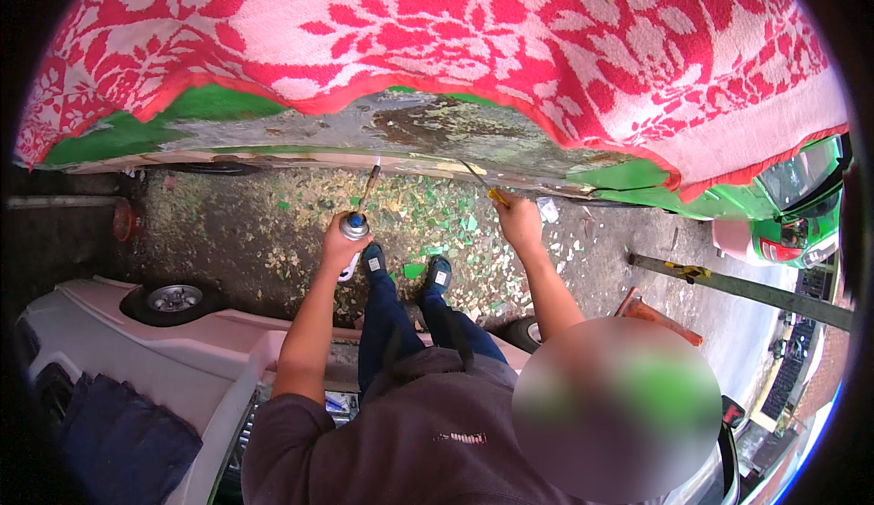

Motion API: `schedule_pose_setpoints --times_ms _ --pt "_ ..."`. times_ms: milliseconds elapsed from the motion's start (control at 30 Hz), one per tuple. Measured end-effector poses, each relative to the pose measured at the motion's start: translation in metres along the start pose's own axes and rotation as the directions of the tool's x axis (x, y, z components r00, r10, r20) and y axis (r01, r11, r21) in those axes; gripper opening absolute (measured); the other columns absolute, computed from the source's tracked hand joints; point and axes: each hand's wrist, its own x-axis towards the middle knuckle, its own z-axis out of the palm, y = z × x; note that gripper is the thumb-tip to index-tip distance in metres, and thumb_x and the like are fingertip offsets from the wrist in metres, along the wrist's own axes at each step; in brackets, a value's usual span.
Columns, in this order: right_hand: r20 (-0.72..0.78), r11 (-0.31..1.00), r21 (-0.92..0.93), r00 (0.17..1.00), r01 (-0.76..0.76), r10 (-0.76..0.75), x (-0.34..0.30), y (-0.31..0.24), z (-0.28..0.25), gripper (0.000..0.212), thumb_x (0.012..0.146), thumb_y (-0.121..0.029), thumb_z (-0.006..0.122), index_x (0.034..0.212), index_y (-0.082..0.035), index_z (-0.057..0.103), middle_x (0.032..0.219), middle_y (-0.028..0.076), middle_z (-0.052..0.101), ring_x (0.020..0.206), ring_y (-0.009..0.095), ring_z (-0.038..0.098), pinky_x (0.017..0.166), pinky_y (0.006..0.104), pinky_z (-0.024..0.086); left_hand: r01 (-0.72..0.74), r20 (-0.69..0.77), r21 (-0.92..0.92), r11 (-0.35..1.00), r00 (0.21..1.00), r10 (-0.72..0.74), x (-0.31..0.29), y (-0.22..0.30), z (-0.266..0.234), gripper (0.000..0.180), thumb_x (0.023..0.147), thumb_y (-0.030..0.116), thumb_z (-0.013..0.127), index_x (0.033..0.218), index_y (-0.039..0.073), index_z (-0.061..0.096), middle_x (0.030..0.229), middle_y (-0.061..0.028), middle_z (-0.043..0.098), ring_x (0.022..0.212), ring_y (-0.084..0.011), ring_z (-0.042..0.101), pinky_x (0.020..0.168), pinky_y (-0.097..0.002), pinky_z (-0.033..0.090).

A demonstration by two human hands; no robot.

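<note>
Head view: left hand (335,245) grips torch (355,225), nozzle (374,176) near car panel (282,129); right hand (522,223) grips yellow-handled tool (497,196), blade near panel. If lit, tilting torch could scorch overhanging towel (437,23).

Tool hndl (498,197) is yel., cloth (455,27) pink w/ red leaf patt.

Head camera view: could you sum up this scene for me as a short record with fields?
Left hand: grips a canister torch, nozzle toward the panel
Right hand: holds a yellow-handled tool, blade toward the panel; contact unclear
Work surface: green vehicle panel with bare, patchy areas
Cover: red-and-white patterned cloth draped over it
Ground: scattered green and pale chips
Behind the person: pale vehicle with a dark cloth on it
</note>
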Motion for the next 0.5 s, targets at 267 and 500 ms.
schedule_pose_setpoints --times_ms 267,500 --pt "0.017 0.993 -0.097 0.997 0.07 -0.069 0.002 -0.01 -0.008 0.021 0.089 -0.032 0.062 0.106 -0.024 0.073 0.089 0.019 0.069 0.083 0.039 0.067 0.074 0.049 0.054 0.007 0.028 0.036 0.999 1.0 -0.008 -0.012 0.012 0.002 0.068 0.066 0.014 0.087 0.122 0.0 0.052 0.104 -0.0126 0.066 0.093 -0.0215 0.065 0.08 -0.0363 0.053" --pt "0.033 0.988 -0.157 0.999 0.007 -0.002 0.016 -0.009 -0.01 0.023 0.09 -0.033 0.062 0.108 -0.024 0.072 0.093 0.02 0.07 0.088 0.04 0.067 0.079 0.0492 0.054 -0.051 0.033 0.067 0.996 0.998 0.049 -0.006 0.021 0.006 0.066 0.067 0.018 0.086 0.122 0.001 0.053 0.108 -0.0148 0.067 0.098 -0.0261 0.066 0.084 -0.0391 0.052"
